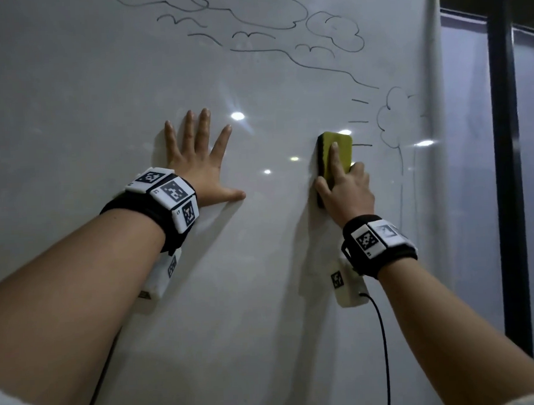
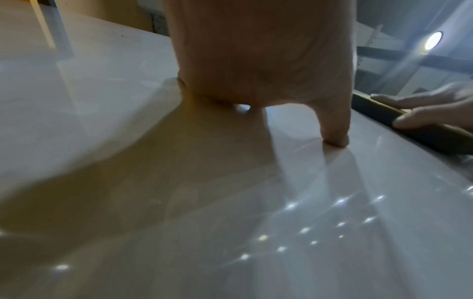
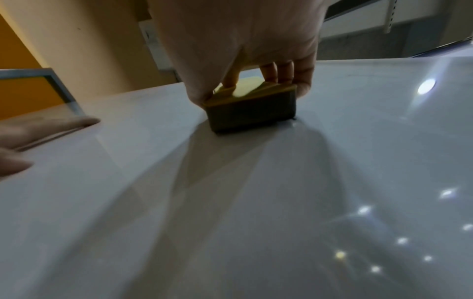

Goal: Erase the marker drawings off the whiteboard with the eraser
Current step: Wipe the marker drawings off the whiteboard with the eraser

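Note:
A glossy whiteboard fills the head view. Black marker drawings of clouds and wavy lines run across its top, and a tree outline with short dashes stands at the right. My right hand grips a yellow eraser with a dark felt base, pressed against the board just left of the lowest dash; the index finger lies along its back. The eraser shows from the right wrist, thumb and fingers round its sides. My left hand rests flat on the board, fingers spread, to the left of the eraser.
The board's right edge meets a dark vertical frame and a window pane. A black cable hangs from the right wrist unit. Ceiling lights reflect as bright spots on the board's lower part.

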The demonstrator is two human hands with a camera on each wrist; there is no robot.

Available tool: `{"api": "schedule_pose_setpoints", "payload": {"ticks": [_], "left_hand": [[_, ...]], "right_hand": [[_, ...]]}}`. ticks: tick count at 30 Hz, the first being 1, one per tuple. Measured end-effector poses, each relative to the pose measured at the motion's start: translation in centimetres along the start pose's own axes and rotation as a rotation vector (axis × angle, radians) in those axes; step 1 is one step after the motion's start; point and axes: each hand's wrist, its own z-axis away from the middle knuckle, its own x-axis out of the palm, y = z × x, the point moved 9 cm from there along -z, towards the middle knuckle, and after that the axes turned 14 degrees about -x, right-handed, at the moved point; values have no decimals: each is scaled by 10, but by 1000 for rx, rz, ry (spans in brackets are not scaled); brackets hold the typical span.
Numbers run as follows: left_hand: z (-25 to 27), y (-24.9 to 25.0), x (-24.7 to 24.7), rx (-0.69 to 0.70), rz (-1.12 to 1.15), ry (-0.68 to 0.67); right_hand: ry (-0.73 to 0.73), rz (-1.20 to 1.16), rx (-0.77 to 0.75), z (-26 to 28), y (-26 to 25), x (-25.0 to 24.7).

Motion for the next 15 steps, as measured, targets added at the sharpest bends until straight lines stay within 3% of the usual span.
{"api": "schedule_pose_setpoints", "payload": {"ticks": [3,6,15], "left_hand": [[7,30,-1,126,-24,68],[12,67,3,197,-24,51],[8,95,26,180,-80,7]], "right_hand": [[-21,8,4,0,1,1],[-23,37,-12,-2,2,-1],[-33,29,51,-78,27,-43]]}}
